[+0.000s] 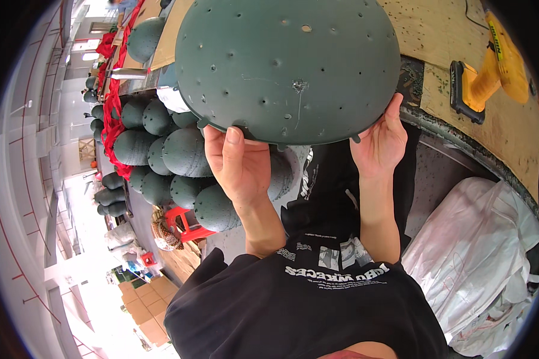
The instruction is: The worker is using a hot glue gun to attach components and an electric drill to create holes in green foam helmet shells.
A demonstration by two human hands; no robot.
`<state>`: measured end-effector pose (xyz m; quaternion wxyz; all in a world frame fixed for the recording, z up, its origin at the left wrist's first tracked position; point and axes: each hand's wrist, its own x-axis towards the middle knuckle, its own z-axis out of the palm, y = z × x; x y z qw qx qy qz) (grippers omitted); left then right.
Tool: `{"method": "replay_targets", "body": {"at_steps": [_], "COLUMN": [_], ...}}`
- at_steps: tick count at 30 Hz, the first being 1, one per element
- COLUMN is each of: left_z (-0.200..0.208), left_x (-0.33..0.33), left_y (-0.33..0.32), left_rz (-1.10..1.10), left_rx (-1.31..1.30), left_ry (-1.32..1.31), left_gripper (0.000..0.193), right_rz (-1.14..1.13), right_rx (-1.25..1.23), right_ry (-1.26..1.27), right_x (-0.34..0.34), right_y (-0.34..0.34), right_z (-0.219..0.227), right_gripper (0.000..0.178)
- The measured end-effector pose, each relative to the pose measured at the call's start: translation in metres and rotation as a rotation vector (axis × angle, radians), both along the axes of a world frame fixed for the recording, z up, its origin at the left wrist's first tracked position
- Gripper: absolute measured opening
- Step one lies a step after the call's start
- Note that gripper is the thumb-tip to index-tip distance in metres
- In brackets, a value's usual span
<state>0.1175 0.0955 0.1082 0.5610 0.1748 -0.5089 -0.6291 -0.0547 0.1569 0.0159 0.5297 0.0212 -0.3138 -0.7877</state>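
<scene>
A: Where does the view look from?

B: From the person's head, facing steeply down along the chest; the black shirt (305, 299) fills the lower middle.

A: How near is it?

B: Close. The left hand (239, 164) and right hand (380, 140) rise from below, and the green dome shell (287, 66) they grip fills the upper centre.

A: And the edges?

B: The fisheye bends them: the wooden bench (515, 128) curves along the right, stacked green domes (161, 149) recede left. There is only this one view, so nothing is shared.
</scene>
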Motion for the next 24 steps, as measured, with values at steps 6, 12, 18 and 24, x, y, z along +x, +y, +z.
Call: {"method": "replay_targets", "body": {"at_steps": [6, 12, 18, 24], "left_z": [0.002, 0.001, -0.001, 0.002], "left_x": [0.0, 0.002, 0.002, 0.008], "left_y": [0.001, 0.0, -0.001, -0.003], "left_rz": [-0.003, 0.089, 0.073, 0.136], "left_rx": [0.041, 0.014, 0.027, 0.097], "left_ry": [0.007, -0.059, -0.048, -0.124], "left_gripper": [0.043, 0.045, 0.045, 0.046], "right_rz": [0.016, 0.023, 0.025, 0.019], "right_rx": [0.069, 0.065, 0.079, 0.113], "right_ry": [0.005, 0.027, 0.054, 0.091], "right_x": [0.005, 0.009, 0.008, 0.011], "right_y": [0.0, 0.001, 0.001, -0.001], "right_z": [0.002, 0.007, 0.008, 0.009], "right_gripper": [0.04, 0.039, 0.04, 0.041]}}
